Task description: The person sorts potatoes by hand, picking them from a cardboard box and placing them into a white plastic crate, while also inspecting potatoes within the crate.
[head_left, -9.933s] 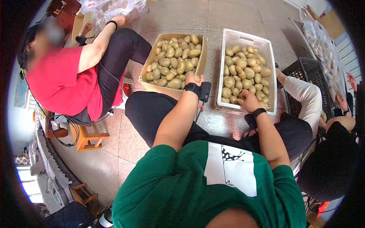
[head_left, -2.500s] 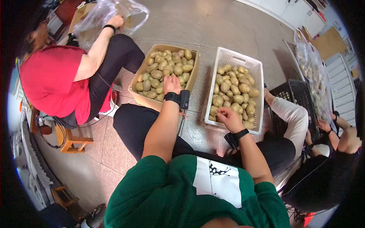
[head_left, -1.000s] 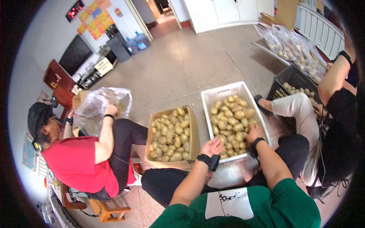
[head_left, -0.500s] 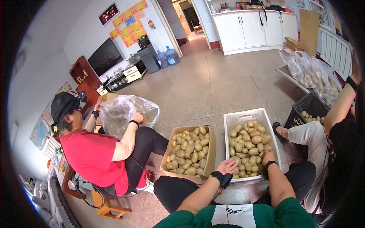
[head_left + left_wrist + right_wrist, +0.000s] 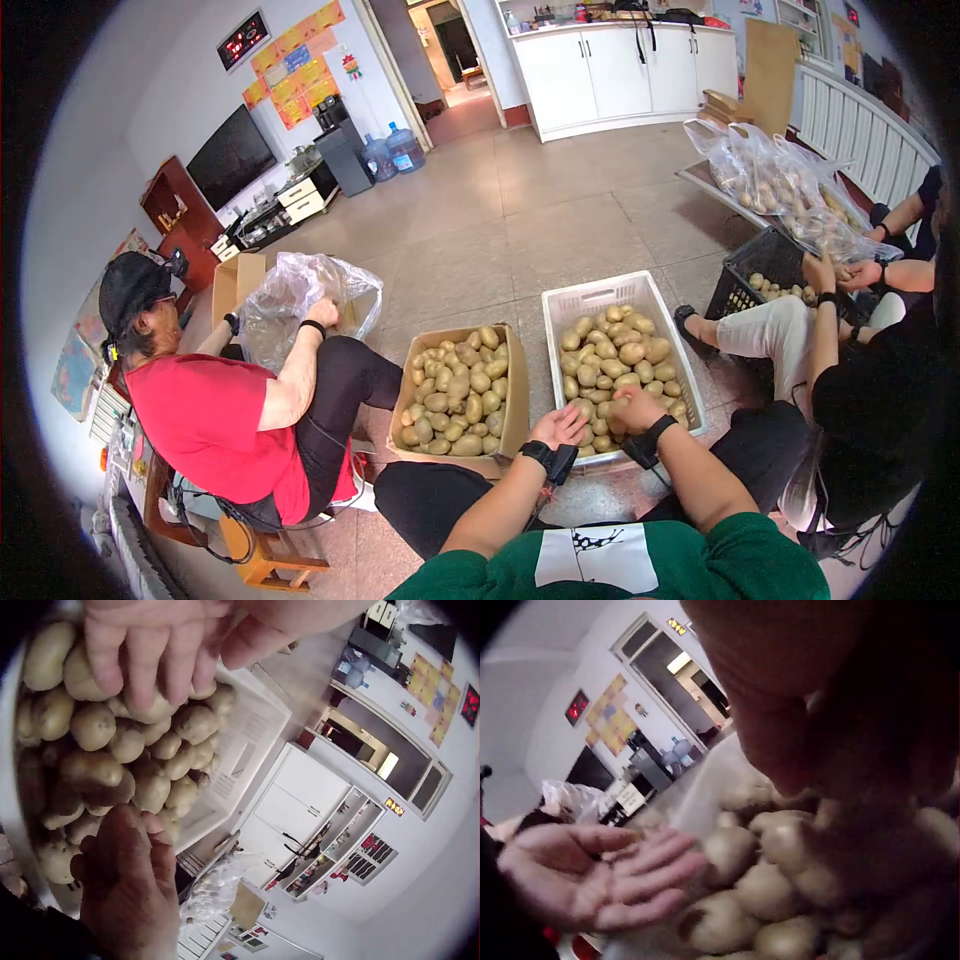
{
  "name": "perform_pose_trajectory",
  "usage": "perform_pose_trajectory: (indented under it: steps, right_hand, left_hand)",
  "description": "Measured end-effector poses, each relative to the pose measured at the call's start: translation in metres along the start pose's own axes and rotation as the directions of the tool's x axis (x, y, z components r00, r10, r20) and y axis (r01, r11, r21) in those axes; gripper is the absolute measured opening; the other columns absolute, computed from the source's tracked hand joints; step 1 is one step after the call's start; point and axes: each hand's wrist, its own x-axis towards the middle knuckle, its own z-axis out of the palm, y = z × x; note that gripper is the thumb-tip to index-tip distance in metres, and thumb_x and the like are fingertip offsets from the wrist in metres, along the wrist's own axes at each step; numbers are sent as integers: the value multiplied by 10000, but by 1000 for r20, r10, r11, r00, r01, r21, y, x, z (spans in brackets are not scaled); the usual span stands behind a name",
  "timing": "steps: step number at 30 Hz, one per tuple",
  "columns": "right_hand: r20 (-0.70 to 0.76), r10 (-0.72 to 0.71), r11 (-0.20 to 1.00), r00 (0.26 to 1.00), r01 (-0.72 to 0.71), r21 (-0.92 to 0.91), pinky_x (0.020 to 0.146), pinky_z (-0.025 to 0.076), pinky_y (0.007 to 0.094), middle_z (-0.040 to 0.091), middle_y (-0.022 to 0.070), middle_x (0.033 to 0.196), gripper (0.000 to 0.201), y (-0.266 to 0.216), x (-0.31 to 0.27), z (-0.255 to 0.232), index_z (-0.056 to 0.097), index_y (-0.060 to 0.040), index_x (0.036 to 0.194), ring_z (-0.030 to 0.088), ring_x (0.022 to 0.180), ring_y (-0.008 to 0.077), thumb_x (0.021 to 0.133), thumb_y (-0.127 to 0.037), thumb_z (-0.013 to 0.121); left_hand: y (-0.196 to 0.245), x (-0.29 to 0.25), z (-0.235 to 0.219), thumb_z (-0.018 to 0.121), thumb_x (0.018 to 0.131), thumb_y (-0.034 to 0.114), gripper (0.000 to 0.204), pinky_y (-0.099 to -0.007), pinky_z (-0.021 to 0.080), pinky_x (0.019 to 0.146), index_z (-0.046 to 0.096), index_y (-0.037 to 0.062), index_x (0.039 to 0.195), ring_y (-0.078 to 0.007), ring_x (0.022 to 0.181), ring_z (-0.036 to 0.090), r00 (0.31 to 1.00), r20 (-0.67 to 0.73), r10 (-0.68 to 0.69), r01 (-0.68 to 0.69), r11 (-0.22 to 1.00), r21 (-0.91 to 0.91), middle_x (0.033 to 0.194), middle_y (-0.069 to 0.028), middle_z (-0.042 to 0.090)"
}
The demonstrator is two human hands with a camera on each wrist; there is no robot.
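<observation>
A white plastic crate [image 5: 559, 320] full of potatoes [image 5: 600, 352] stands before me, beside a cardboard box [image 5: 519, 385] of more potatoes. My left hand [image 5: 558, 428] is at the crate's near left corner, palm up and fingers extended with nothing on the palm. In the left wrist view its fingers [image 5: 142, 664] reach across the potatoes. My right hand [image 5: 640, 410] is over the crate's near end, just right of the left hand, with bent fingers low among the potatoes. In the right wrist view it is dark; I cannot tell whether it holds a potato.
At left, a seated person in red [image 5: 215, 420] handles a clear plastic bag [image 5: 310, 300] near a wooden stool [image 5: 262, 550]. To the right are a black crate [image 5: 745, 275] with potatoes, bagged potatoes [image 5: 780, 180] on a low board, and other people's arms and legs.
My left hand has moved from the cardboard box to the white crate. The right hand, lately at the crate's right side, has come left towards it. The head view has tilted up.
</observation>
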Motion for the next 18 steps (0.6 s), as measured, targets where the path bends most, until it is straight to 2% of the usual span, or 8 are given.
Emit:
perform_pose_trajectory:
  steps: [2,6,8,9,10,12,13,18]
  right_hand:
    - [144,-35,930,989,-21,367,559,475,285,601,68,776,222,-5,2,12,547,-55,937,586,634,167,750,-164,600]
    - [227,-117,865,967,-13,501,502,447,230,582,30,771,213,-31,-11,14,540,-46,962,545,582,98,769,-123,583]
    - [82,-323,854,943,253,455,504,444,231,585,20,785,224,-48,-20,7,543,-41,970,538,583,94,775,-144,584]
    - [179,-246,850,953,123,512,510,440,221,581,10,799,231,-54,-23,0,552,-34,974,528,590,87,782,-158,586]
    - [174,-248,850,953,128,511,510,440,221,581,10,799,231,-55,-23,-1,552,-34,974,528,590,87,782,-158,586]
    - [136,-246,855,960,148,498,587,469,260,600,56,837,196,-54,-24,-1,566,-10,916,566,679,128,763,-133,562]
    - [132,-244,855,961,149,496,587,469,260,600,56,837,196,-52,-24,-1,566,-10,916,566,679,128,763,-133,562]
    - [174,-216,909,961,133,396,605,451,244,585,10,751,170,-20,-12,14,574,-30,888,528,669,88,777,-157,594]
  left_hand:
    - [-2,0,0,347,895,180,368,-421,337,934,344,66,1245,-268,1157,408,1000,9,3,-3,1000,-2,1286,-64,395]
    - [-3,-13,12,383,883,218,384,-483,319,941,360,31,1217,-313,1130,417,1000,-15,-2,0,986,-167,1241,-96,424]
    - [0,-20,17,378,885,231,382,-494,286,964,375,21,1204,-318,1131,412,1000,8,12,-10,966,-258,1225,-110,432]
    - [2,-15,8,405,878,221,343,-459,353,904,409,26,1160,-311,1065,452,999,34,40,-31,970,-242,1168,-122,462]
    - [4,-10,-1,432,871,212,305,-424,421,845,444,31,1116,-303,1000,492,996,59,69,-54,972,-227,1112,-134,491]
    - [10,6,-22,504,840,180,204,-292,484,613,490,52,999,-262,816,534,946,323,-3,110,943,-315,972,-134,526]
    - [13,-27,14,558,809,147,145,-202,406,438,499,65,912,-215,677,514,995,98,11,23,941,-338,867,-115,532]
    - [27,-26,-3,583,792,148,151,-196,371,421,496,74,892,-182,620,494,994,23,110,-94,925,-369,823,-94,529]
